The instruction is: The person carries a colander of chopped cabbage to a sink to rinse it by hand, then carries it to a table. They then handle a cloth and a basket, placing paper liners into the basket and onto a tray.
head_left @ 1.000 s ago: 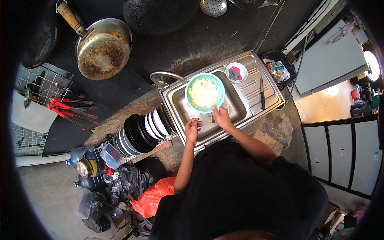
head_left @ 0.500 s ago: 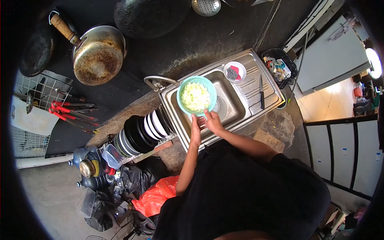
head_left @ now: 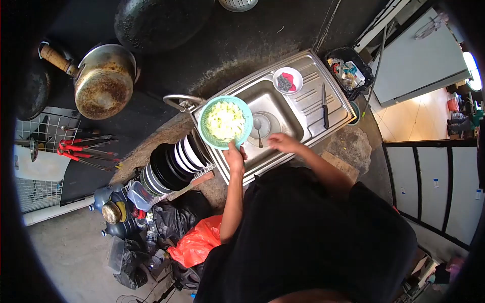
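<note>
My left hand [head_left: 235, 157] grips the near rim of a turquoise colander [head_left: 247, 120], thumb on the edge and fingers underneath. Pale green chopped vegetable [head_left: 225, 120], which looks like cabbage, fills it. The colander is over the left part of a steel sink [head_left: 292, 120]. Above the sink's near side, my right hand [head_left: 285, 143] is empty, its fingers loosely apart and pointing left. Just left of those fingertips, a metal spoon [head_left: 259, 134] rests in a round, shallow dish [head_left: 271, 122] on the basin floor.
A white bowl [head_left: 296, 76] with something red and a grey scouring pad sits on the drainboard, beside a black-handled knife [head_left: 325, 112]. The faucet [head_left: 177, 97] is behind the colander. Plates stand in a rack [head_left: 204, 170] at left. A waste bin [head_left: 367, 74] is at right.
My right hand has let go of the colander and moved right, over the basin. My left hand has shifted the colander left, uncovering the spoon and dish.
</note>
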{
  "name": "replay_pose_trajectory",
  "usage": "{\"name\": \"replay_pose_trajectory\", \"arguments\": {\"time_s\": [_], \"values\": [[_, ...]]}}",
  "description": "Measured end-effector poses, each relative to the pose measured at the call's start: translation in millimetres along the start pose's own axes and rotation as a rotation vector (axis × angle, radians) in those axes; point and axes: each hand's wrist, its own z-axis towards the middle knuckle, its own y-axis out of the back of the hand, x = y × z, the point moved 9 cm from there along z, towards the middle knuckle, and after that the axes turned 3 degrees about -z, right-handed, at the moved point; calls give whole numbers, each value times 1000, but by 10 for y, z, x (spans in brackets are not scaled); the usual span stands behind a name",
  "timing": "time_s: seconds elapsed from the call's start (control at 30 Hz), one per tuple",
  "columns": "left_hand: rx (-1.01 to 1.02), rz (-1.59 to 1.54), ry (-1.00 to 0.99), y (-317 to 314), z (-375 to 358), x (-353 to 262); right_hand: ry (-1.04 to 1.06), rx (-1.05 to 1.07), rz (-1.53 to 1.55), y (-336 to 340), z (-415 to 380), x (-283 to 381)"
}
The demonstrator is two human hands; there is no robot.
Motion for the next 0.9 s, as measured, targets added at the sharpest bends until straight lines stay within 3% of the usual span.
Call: {"name": "replay_pose_trajectory", "arguments": {"time_s": [0.03,0.07,0.1,0.13,0.17,0.2,0.23,0.3,0.4,0.53,0.63,0.67,0.8,0.87,0.9], "values": [[-26,50,2,54,109,85,-130,-223,-226,518,-41,-730],[-29,66,72,89,216,219,-255,-392,-134,836,-199,-941],[-34,81,143,113,296,335,-127,-557,-355,1175,-290,-1137],[-73,107,114,104,321,359,-256,-687,-375,1494,-502,-1030],[-77,107,112,91,279,325,-231,-820,-481,1750,-582,-1360],[-41,46,126,44,189,298,-382,-867,-372,1918,-762,-1336],[-8,-13,141,4,133,289,-383,-862,-369,2024,-817,-1277],[-18,6,138,71,166,349,-489,-946,-685,2245,-957,-1158],[-78,181,153,112,174,396,-626,-864,-611,2404,-948,-1393],[-22,107,170,47,69,425,-822,-765,-609,2481,-904,-1510],[-61,38,185,-45,-54,338,-809,-627,-577,2464,-739,-1564],[-57,1,174,-19,-35,393,-775,-718,-645,2473,-737,-1492],[-105,112,167,12,-44,377,-828,-665,-605,2470,-704,-1451],[-139,28,148,19,-119,331,-827,-482,-590,2429,-621,-1628],[-153,-2,127,13,-184,274,-830,-490,-587,2439,-622,-1701]]}}
